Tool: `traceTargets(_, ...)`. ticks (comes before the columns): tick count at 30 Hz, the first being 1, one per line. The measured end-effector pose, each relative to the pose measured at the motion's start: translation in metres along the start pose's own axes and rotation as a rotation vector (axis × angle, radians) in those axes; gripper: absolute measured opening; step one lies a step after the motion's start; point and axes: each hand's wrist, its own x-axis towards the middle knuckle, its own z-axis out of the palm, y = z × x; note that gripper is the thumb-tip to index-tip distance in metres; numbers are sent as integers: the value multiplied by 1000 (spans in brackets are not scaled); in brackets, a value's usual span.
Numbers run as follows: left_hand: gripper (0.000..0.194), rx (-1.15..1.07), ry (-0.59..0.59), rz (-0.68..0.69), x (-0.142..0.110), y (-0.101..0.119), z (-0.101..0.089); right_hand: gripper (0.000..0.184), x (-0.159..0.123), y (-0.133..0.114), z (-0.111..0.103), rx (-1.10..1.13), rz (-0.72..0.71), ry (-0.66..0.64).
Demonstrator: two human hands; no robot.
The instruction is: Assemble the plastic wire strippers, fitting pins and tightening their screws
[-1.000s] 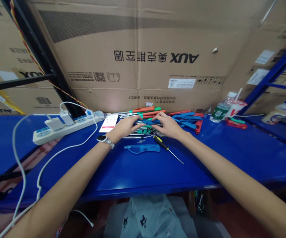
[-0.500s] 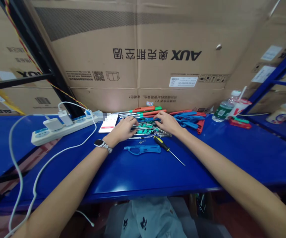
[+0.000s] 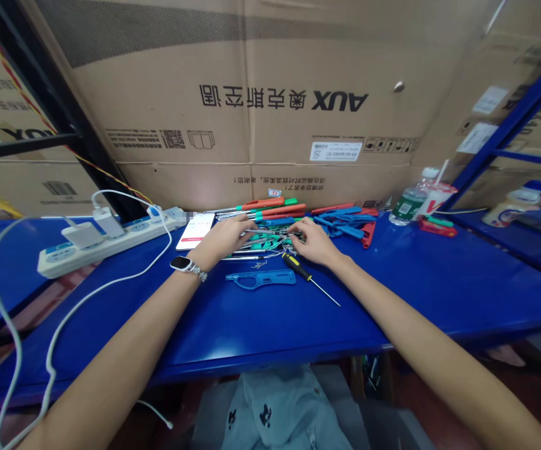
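My left hand (image 3: 226, 237), with a watch on its wrist, is closed at the left of the parts pile, its fingers pinching what looks like a thin metal rod (image 3: 254, 232). My right hand (image 3: 316, 242) curls its fingers together at the pile's right side; anything in them is too small to make out. Between the hands lie green parts (image 3: 270, 240) with metal rods and thin wires. In front of them are a blue lighter-shaped casing half (image 3: 270, 279), several small screws (image 3: 259, 265) and a black-and-yellow screwdriver (image 3: 297, 267), its tip toward me.
Orange-and-green long lighters (image 3: 263, 204) lie behind the pile. Blue casings (image 3: 340, 222) and red ones (image 3: 368, 234) are heaped at right. A phone (image 3: 195, 231) and power strip (image 3: 54, 261) are at left, a bottle (image 3: 406, 206) and cup (image 3: 439, 197) at right.
My left hand first reached over the pile, drew back from its middle, and now pinches a thin rod. My right fingers have curled in. The camera view has shifted slightly.
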Motion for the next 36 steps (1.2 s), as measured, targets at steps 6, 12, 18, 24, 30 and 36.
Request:
traceTargets(6,33,-32,167,-38,-13,3,-6,29,-2,-6,4,-49,-18,21)
traceTargets(12,33,-55,197,-65,-21,-3,-4,19,-1,-13,8,-1,-11,83)
traceTargets(18,32,-70,54,-82,-22,-8,1,17,-1,-9,6,174,0,150)
traceTargets(24,36,-77,69,-65,-23,-4,0,21,-1,-11,6,373,11,152)
traceTargets(30,39,-66,82,-12,-19,-3,8,20,9,-13,14,655,18,181)
traceTargets(36,19,5,103,-77,-10,-9,17,21,24,-17,14,775,83,126)
